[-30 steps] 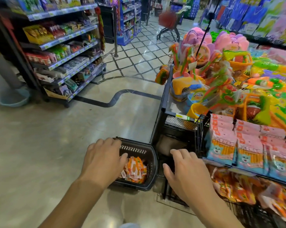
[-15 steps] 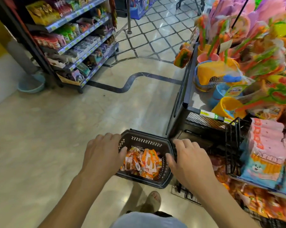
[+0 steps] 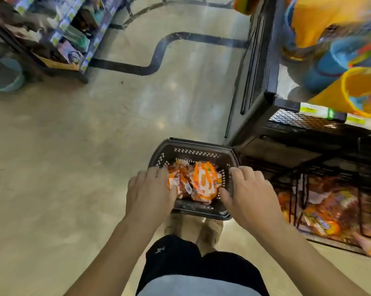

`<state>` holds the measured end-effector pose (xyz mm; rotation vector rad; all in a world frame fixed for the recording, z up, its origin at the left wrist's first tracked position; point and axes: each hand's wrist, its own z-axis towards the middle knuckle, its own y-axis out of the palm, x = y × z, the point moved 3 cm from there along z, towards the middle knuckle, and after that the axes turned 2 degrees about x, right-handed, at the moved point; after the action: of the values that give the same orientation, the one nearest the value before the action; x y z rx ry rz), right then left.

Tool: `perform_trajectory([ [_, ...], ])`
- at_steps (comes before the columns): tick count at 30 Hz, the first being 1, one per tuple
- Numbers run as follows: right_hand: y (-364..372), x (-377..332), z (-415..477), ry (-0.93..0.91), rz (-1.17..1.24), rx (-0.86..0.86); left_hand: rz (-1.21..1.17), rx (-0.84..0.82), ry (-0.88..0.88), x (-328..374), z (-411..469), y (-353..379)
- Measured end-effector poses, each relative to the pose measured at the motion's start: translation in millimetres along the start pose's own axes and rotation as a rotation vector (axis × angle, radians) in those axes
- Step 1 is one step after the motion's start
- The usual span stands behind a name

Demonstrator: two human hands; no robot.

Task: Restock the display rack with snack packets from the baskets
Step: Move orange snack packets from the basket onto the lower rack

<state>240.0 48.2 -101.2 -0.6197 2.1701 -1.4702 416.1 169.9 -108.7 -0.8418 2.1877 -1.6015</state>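
Black wire display rack stood at right with orange packs in its low tier. The dark plastic basket sat on the floor just beside it, holding a loose heap of orange snack packets. Left hand and right hand lay over the basket's side rims, fingers loosely spread, pinching nothing; likely risk was a hasty grab at the slick heap spilling packets, or snagging them on the rack's wire.

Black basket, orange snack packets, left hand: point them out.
black basket (image 3: 196,153), head view, far wall.
orange snack packets (image 3: 202,178), head view, top packet's face.
left hand (image 3: 150,193), head view, back of the hand.
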Motion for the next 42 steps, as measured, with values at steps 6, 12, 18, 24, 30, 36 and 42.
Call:
perform_trajectory([
  [6, 125.4, -7.6, 73.9, 0.088, 0.025, -0.144, 0.034, -0.157, 0.006, -26.0, 84.7, 124.9],
  [12, 285.0, 4.5, 152.0, 0.178, 0.089, -0.228, -0.03, -0.217, -0.047, -49.6, 168.3, 281.1],
  [18, 439.9, 16.0, 226.0, 0.241, 0.159, -0.259, -0.122, -0.279, -0.094, -69.7, 235.9, 432.3],
  [24, 538.2, 28.2, 280.5, 0.38, 0.256, -0.307, -0.135, -0.355, -0.17, -90.0, 278.5, 529.9],
  [30, 568.1, 39.4, 304.7, 0.463, 0.378, -0.175, -0.181, -0.381, -0.137, -89.8, 296.6, 558.6],
  [36, 568.2, 52.6, 311.1, 0.458, 0.381, -0.071, -0.096, -0.296, -0.044, -72.5, 294.0, 553.6],
  [42, 559.0, 64.8, 303.0, 0.429, 0.52, -0.055, -0.142, -0.342, -0.043, -62.7, 293.9, 552.6],
])
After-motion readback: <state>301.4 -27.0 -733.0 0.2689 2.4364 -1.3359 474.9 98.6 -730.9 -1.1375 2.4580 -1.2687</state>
